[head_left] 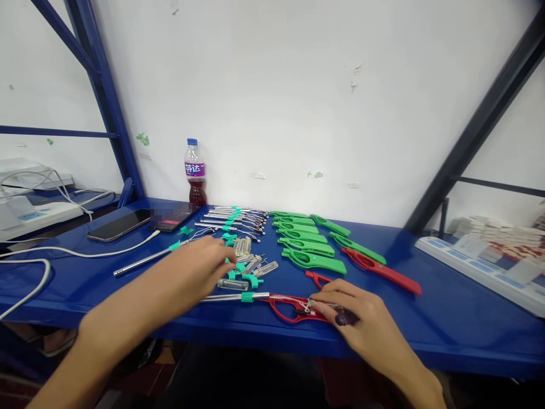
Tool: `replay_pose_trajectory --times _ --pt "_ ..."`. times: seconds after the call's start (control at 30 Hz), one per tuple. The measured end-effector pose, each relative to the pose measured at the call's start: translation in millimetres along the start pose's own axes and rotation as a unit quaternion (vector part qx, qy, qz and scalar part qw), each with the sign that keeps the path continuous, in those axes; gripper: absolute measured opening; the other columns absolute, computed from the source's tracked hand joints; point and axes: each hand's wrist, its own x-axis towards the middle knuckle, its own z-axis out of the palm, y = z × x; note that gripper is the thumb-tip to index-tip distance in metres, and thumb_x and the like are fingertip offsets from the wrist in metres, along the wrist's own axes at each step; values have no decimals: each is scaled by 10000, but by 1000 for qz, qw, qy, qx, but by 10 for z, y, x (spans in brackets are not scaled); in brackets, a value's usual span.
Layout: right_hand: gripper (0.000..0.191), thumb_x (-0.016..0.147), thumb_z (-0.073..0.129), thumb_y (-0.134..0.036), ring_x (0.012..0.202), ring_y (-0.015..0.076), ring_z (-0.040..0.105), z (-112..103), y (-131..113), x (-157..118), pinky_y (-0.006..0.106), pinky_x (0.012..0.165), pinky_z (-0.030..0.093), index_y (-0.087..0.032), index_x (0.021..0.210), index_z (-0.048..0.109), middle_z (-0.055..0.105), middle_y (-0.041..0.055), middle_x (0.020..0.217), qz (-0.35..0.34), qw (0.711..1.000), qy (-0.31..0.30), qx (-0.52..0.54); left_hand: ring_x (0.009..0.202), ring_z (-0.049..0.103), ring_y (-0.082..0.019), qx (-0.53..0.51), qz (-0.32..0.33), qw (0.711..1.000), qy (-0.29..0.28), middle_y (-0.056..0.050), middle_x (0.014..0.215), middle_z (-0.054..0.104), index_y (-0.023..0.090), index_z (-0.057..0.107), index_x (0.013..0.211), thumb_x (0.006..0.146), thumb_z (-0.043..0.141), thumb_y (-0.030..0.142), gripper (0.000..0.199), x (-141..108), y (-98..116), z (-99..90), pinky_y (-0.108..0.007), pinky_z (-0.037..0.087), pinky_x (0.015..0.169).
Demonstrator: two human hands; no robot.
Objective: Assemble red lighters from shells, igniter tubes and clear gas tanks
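Observation:
My right hand (351,309) is closed around a tool with a dark purple handle (346,317), over a red lighter shell (289,315) at the table's front edge. A metal tube (234,297) with a teal clip and thin white wires lies across the shell's left end. My left hand (208,261) hovers at the left side of a pile of clear lighter tanks (252,265) and teal plastic pieces (254,280). Its fingers are bent near a teal piece; whether they hold anything is too small to tell. Another red half (315,278) lies behind my right hand.
Green shells (315,261) and a red shell (387,272) lie behind my right hand. Metal tubes with wires (232,218) lie at the back. Phones (119,224), a cable (106,251) and a bottle (196,176) are left; a power strip (481,272) is right.

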Motion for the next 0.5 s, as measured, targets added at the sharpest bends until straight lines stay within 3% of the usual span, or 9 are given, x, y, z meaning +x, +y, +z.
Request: replay_pose_trajectory --times 0.1,0.2,0.37,0.5 --pt "238 1070 602 -433 978 194 766 -4 23 -18 315 847 606 -343 1164 802 777 26 1151 13 1000 -16 11 952 649 -212 -13 83 996 -34 -17 1013 723 264 749 1027 1072 546 199 218 65 389 177 -314 472 811" --pt "226 1073 599 -418 1008 191 757 -17 15 -26 325 880 594 -375 1183 792 771 6 1171 27 999 -33 19 976 608 -224 -19 137 990 -40 -38 1011 685 226 736 1039 1076 504 138 251 135 643 396 -338 473 840" --pt "246 1082 569 -434 1037 195 734 -62 -32 -23 343 940 559 -386 1161 797 764 -3 1176 61 995 -68 50 984 588 -221 -28 185 982 -25 -53 1074 670 208 731 1097 1092 494 169 240 206 789 711 -375 475 912" --pt "292 1088 547 -429 1026 202 720 -90 -55 -8 334 904 550 -366 1238 789 759 21 1187 61 993 -89 47 975 600 -213 -26 201 979 -19 -45 1077 682 207 728 1095 1115 464 216 265 254 808 851 -379 481 929"
